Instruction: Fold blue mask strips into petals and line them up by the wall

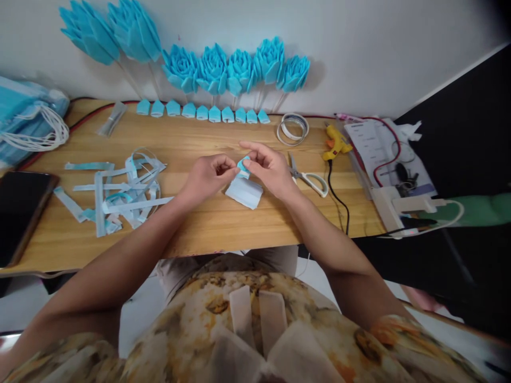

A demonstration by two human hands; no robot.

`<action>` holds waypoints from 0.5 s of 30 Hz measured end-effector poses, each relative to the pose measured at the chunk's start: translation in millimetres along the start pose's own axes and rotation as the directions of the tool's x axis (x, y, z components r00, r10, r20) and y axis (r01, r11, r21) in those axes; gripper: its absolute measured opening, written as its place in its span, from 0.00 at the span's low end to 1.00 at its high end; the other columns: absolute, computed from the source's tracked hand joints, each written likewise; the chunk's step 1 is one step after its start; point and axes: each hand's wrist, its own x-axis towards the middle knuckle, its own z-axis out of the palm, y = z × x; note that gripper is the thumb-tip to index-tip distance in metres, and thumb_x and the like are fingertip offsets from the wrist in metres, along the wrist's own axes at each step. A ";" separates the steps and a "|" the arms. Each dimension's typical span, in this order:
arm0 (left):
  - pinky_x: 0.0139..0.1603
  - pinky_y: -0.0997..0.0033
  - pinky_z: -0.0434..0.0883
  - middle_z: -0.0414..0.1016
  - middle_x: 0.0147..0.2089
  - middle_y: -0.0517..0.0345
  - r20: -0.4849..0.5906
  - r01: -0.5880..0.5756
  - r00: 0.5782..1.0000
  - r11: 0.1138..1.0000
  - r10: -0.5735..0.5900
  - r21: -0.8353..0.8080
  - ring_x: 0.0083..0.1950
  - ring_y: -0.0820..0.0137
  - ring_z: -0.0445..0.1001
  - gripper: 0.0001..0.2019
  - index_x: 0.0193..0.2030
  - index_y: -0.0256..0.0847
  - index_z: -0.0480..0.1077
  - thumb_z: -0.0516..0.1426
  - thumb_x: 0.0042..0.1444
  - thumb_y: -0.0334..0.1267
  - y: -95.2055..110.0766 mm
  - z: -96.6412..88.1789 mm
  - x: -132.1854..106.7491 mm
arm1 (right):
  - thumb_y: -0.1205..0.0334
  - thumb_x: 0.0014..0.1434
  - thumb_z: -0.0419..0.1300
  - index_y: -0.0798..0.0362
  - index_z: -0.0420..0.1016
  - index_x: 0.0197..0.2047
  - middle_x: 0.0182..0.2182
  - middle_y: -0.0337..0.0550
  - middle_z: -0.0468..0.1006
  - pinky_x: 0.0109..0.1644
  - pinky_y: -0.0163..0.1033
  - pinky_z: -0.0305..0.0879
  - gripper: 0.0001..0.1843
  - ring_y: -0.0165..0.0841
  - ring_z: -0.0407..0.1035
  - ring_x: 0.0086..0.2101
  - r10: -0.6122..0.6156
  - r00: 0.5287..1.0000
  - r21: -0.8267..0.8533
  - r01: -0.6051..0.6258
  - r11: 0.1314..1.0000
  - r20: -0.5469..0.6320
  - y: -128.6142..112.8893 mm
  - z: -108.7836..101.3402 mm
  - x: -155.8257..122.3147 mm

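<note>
L hand (213, 173) & R hand (271, 169) meet approx. mid-frame over the wood-topped table (207, 236), w/ a small folded blue fabric piece (242, 167) btwn them. L thumb & forefinger are pinched narrow at its left edge; R thumb presses its right side, w/ the R fingers curled behind & one finger stretched out toward the left. Just below the fingertips, a flat pale-blue fabric rectangle (244, 193) lies on the tabletop. Right of ctr, near the R wrist: scissors (315, 183), blades partly hidden; farther up & right, a yellow hot glue gun (336, 144) w/ black cord. Upper ctr: tape rolls (293, 129), overlapping, at the right end of a row of ten folded blue petals (214, 114). Above those, seven blue fabric flowers (213, 69) on thin stems lean on the wall, two lg. ones at upper left. Left side: a tangle of cut strips (120, 197), a dark-screened phone (24, 213) at the edge, & a bagged blue stack (24, 122) w/ white cord up top. Far right: keys (406, 181) & a white power strip (386, 207).
</note>
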 end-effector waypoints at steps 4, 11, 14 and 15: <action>0.28 0.74 0.61 0.75 0.28 0.61 -0.006 -0.013 1.000 1.000 0.013 0.023 0.27 0.74 0.66 0.08 0.31 0.39 0.75 0.60 0.56 0.40 -2.4 0.0 0.9 | 0.51 0.62 0.65 0.46 0.76 0.58 0.34 0.35 0.77 0.36 0.35 0.67 0.23 0.27 0.68 0.31 -0.008 1.000 0.007 0.008 1.000 -0.030 1.2 1.2 -1.0; 0.31 0.73 0.66 0.77 0.30 0.60 -0.150 -0.129 0.979 0.989 0.138 0.066 0.30 0.73 0.70 0.06 0.33 0.40 0.74 0.58 0.59 0.38 -9.2 0.6 2.4 | 0.55 0.59 0.65 0.48 0.78 0.52 0.33 0.36 0.73 0.36 0.36 0.66 0.18 0.28 0.67 0.32 0.005 0.987 0.094 0.010 0.996 -0.158 1.3 0.4 2.4; 0.33 0.71 0.67 0.75 0.29 0.60 -0.179 -0.278 0.934 0.943 0.311 0.184 0.30 0.72 0.70 0.06 0.33 0.41 0.74 0.59 0.61 0.38 -8.4 1.9 -0.5 | 0.56 0.59 0.65 0.48 0.77 0.51 0.32 0.35 0.70 0.35 0.36 0.67 0.17 0.28 0.66 0.31 0.025 0.980 0.131 0.001 0.991 -0.196 0.7 2.1 3.6; 0.35 0.70 0.68 0.75 0.30 0.59 -0.153 -0.344 0.913 0.915 0.379 0.211 0.32 0.71 0.71 0.06 0.34 0.41 0.74 0.60 0.62 0.38 -8.2 2.8 -1.5 | 0.56 0.59 0.65 0.48 0.76 0.50 0.31 0.34 0.69 0.35 0.36 0.67 0.16 0.27 0.65 0.30 0.031 0.981 0.142 -0.004 0.990 -0.190 0.2 3.2 3.2</action>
